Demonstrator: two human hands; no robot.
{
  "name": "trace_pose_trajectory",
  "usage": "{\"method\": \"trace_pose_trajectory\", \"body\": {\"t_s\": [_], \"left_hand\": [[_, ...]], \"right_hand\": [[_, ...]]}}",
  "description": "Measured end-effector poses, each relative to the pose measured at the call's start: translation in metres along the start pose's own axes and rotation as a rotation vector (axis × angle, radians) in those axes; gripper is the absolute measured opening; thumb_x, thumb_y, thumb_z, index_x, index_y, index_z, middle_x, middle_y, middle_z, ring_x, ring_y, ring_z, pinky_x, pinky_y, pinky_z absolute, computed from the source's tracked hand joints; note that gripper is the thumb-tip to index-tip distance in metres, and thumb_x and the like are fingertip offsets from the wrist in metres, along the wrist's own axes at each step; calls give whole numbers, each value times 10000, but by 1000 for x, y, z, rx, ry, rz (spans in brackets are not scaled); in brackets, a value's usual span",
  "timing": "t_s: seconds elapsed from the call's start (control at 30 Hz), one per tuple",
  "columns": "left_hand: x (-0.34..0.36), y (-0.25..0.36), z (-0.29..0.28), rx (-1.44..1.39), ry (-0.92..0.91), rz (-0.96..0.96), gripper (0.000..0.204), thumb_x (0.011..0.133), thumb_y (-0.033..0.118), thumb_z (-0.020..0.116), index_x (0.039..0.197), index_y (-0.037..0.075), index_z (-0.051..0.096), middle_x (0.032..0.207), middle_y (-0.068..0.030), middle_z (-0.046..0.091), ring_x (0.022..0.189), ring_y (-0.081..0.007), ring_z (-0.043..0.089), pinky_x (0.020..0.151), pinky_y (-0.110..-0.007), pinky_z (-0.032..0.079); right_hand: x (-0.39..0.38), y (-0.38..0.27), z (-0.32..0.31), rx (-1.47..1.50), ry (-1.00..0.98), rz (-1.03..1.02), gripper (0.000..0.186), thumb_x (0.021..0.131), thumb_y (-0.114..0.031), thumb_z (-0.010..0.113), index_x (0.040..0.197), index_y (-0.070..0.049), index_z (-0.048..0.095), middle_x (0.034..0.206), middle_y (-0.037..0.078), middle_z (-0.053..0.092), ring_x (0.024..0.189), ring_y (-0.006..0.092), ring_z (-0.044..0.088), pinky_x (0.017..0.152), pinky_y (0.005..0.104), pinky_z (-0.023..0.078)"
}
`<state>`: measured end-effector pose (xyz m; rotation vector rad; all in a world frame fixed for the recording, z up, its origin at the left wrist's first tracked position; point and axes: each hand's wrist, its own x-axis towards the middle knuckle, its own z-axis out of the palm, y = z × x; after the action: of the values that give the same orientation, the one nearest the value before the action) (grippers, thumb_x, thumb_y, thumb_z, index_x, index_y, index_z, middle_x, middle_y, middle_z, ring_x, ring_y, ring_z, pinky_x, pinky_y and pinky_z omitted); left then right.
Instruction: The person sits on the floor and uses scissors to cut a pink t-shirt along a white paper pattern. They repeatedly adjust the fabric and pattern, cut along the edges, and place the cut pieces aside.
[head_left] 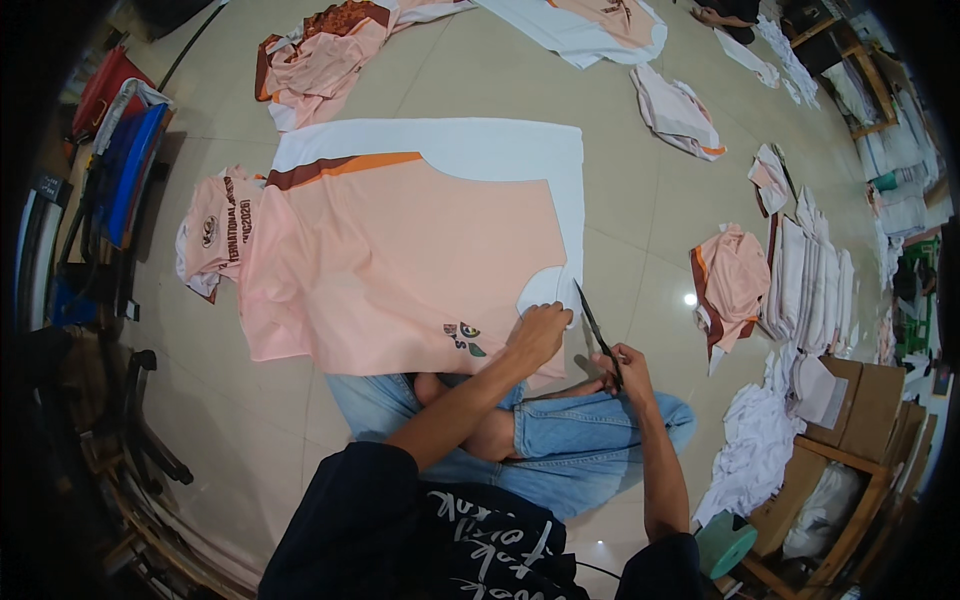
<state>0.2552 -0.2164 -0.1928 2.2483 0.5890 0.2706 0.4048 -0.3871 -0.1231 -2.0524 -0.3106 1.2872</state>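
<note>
At the near right corner of the printed cloth (400,260), the left hand's (540,335) bent fingers pinch its white margin beside a curved outline, while the right hand's (625,370) fingers are closed round the handles of black scissors (594,321). The scissor tip points away from the body at the margin's outer edge; whether it touches the fabric, or how far the blades part, I cannot tell. Good cutting here probably means drawing the margin taut with the left fingers, keeping them clear of the blades, and tracing the curve in short, steady snips without nicking the peach part. The cloth lies on the tiled floor (470,85), its near edge reaching the crossed legs in jeans (600,435); smoothing the folds on its left side should keep the line true. Beyond, a peach garment pile (215,225) meets its left edge, and toward the floor's right edge sit a peach bundle (735,265), folded white stacks (800,280) and a white heap (750,435).
</note>
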Motion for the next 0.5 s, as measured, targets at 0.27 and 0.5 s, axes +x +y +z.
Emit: {"method": "trace_pose_trajectory", "body": {"t_s": [0.27,0.5], "left_hand": [[-1,3,-2,-97,43,4,195,868,1,550,945,27,727,924,-170,688,912,-370,663,820,-487,493],[4,5,-13,-161,-55,-158,189,886,65,589,970,39,756,990,-185,730,971,-380,692,869,-483,532]], "right_hand": [[27,12,16,-79,66,-123,413,834,-352,861,767,-92,548,569,12,548,450,106,519,425,267,403],[32,-5,26,50,56,-81,465,798,-400,886,753,-58,575,600,8,551,480,96,515,427,269,403]]}}
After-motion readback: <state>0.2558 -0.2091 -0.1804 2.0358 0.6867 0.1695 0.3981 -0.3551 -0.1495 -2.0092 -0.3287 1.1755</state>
